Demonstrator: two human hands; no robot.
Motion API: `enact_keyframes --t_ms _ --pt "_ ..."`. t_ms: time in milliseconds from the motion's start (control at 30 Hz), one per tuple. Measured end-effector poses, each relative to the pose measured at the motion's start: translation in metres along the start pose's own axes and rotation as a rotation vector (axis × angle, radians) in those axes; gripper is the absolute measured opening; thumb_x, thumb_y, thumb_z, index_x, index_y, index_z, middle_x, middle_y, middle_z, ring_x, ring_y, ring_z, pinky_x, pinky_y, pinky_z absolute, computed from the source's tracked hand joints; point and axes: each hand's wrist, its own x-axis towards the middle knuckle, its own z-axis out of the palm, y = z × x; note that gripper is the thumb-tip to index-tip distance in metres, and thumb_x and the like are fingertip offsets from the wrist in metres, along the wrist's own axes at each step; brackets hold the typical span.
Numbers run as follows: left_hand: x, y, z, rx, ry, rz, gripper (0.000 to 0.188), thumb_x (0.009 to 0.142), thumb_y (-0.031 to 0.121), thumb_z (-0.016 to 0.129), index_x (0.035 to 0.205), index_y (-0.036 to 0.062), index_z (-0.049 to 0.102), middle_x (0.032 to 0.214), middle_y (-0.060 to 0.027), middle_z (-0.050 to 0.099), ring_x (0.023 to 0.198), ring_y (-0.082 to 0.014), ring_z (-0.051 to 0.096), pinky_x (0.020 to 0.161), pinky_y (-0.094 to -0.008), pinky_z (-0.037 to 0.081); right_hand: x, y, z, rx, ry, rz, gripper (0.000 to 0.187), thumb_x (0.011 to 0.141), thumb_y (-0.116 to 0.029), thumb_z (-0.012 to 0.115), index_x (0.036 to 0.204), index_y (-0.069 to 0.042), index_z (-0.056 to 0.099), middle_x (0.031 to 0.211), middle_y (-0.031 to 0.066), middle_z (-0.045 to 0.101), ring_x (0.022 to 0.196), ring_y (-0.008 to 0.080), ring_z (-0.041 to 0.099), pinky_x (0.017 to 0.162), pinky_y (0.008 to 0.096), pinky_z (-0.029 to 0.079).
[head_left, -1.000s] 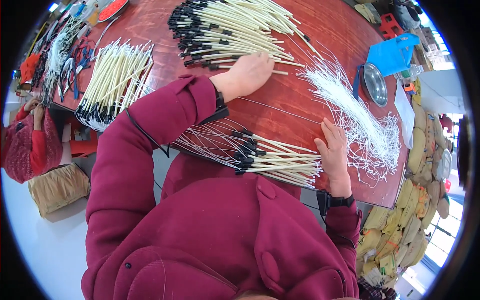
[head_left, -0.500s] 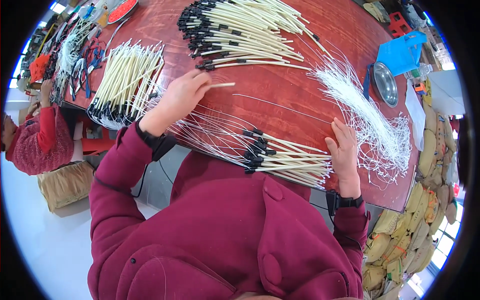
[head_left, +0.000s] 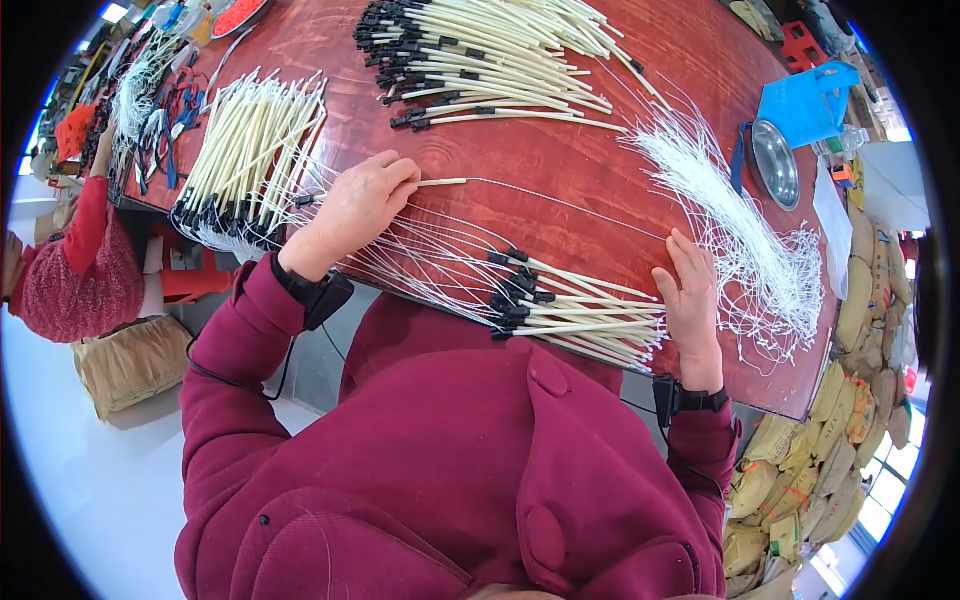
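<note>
My left hand (head_left: pixel 362 202) is closed round a thin cream tube (head_left: pixel 445 182) above the table. To the left of that hand a black end piece (head_left: pixel 305 200) sticks out, seemingly on the same tube. A white cord (head_left: pixel 570 211) runs from the tube's right tip to the fingertips of my right hand (head_left: pixel 690 295), which seem to grip it; the exact hold is hard to see. Below the cord, near the table edge, lies a bundle of cream tubes (head_left: pixel 590 322) with black ends, white cords trailing left. Right of my right hand spreads a pile of loose white cords (head_left: pixel 765 270).
More cream tubes with black ends (head_left: pixel 510 60) lie at the back, and another stack (head_left: pixel 255 150) at the left. A metal dish (head_left: pixel 776 165) and blue bag (head_left: pixel 808 103) stand at the right of the red table (head_left: pixel 330 40). Another person (head_left: pixel 85 260) sits at far left.
The cord's left end was apart from the tube's tip and now meets it. My left hand has shifted slightly down, and the black end now shows beside it. My right hand has hardly moved.
</note>
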Motion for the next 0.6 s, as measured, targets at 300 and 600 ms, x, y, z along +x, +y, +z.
enact_keyframes --t_ms 300,600 --pt "0.0061 0.0036 -0.0004 0.011 -0.024 -0.019 0.01 0.096 0.009 0.062 0.102 0.0014 0.065 0.094 -0.0156 0.062 0.087 -0.0383 0.063 0.075 -0.043 0.05 -0.0004 0.0027 0.0015 -0.01 0.018 -0.012 0.054 0.096 -0.039 0.068 0.127 0.004 0.065 0.136 0.0157 0.062 0.118 0.0344 0.056 0.105 0.0436 0.044" --pt "0.0047 0.0031 -0.0009 0.005 -0.01 -0.022 0.01 0.096 0.009 0.062 0.102 0.0017 0.065 0.094 -0.0157 0.063 0.086 -0.0385 0.063 0.075 -0.0432 0.05 0.0012 -0.0009 -0.0013 -0.005 -0.018 -0.002 0.049 0.097 -0.031 0.066 0.129 0.005 0.064 0.138 0.0172 0.061 0.123 0.035 0.056 0.107 0.0424 0.044"
